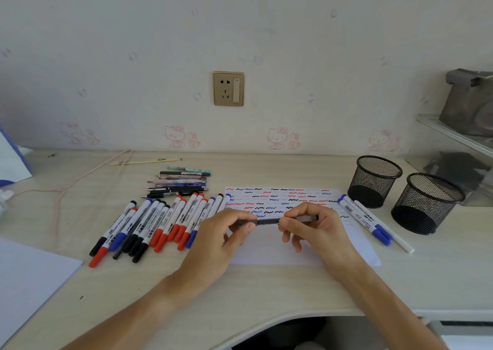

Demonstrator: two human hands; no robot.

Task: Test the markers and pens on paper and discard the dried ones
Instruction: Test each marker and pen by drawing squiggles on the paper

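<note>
Both hands hold one dark pen (pixel 267 221) level above the white test paper (pixel 298 251). My left hand (pixel 221 236) pinches its left end and my right hand (pixel 313 225) grips its right end. The upper half of the paper carries rows of red, blue and black squiggles. A row of several capped markers (pixel 160 223) with red, blue and black caps lies left of the paper. Behind that row sits a small pile of pens (pixel 181 182). Three markers (pixel 370 221), two of them blue-capped, lie at the paper's right edge.
Two black mesh cups (pixel 374 180) (pixel 426 202) stand at the right. A clear shelf unit (pixel 453 141) holds a grey object at far right. A pink cord (pixel 80 178) and a thin stick (pixel 144 161) lie at the back left. White sheets (pixel 29 277) overlap the desk's front left.
</note>
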